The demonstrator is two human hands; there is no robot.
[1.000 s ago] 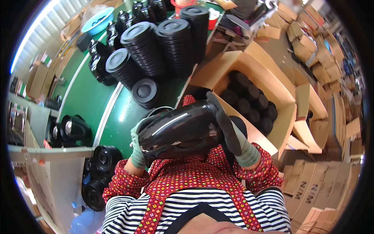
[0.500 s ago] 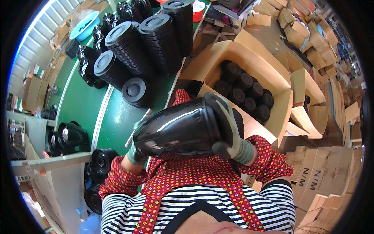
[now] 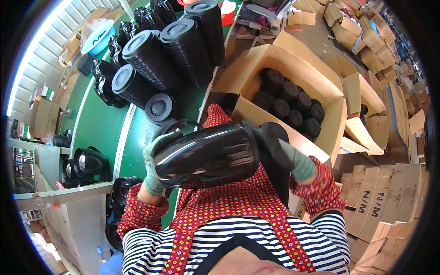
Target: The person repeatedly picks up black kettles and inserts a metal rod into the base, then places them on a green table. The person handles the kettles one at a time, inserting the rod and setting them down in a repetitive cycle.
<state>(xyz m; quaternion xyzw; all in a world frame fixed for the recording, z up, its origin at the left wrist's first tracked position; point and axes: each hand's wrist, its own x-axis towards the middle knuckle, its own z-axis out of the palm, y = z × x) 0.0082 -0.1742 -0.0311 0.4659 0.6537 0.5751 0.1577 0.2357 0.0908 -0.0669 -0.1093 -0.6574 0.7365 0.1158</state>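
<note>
A glossy black tapered shell (image 3: 206,156), like a deep bucket, lies on its side in front of my chest. My left hand (image 3: 155,158), in a pale green glove, grips its narrower left end, with the fingers partly behind it. At the wide rimmed end is my right hand (image 3: 278,149), in a green glove with a dark palm. Its dark fingers blend with the black rim, so their grip is hard to make out. Just beyond the shell, a black round lid (image 3: 160,108) lies on the green table (image 3: 142,140) beside another glossy black piece (image 3: 183,125).
Tall stacks of black lids (image 3: 178,50) and glossy black shells (image 3: 107,82) stand on the table's far side. To the right, an open cardboard box (image 3: 332,121) holds several black cylindrical parts. A light blue basin (image 3: 98,39) sits far left; flattened cartons (image 3: 366,197) lie at right.
My right hand has drawn back from over the shell's rimmed end toward the right. The shell has turned more level, and my left hand shows more fully around its left end.
</note>
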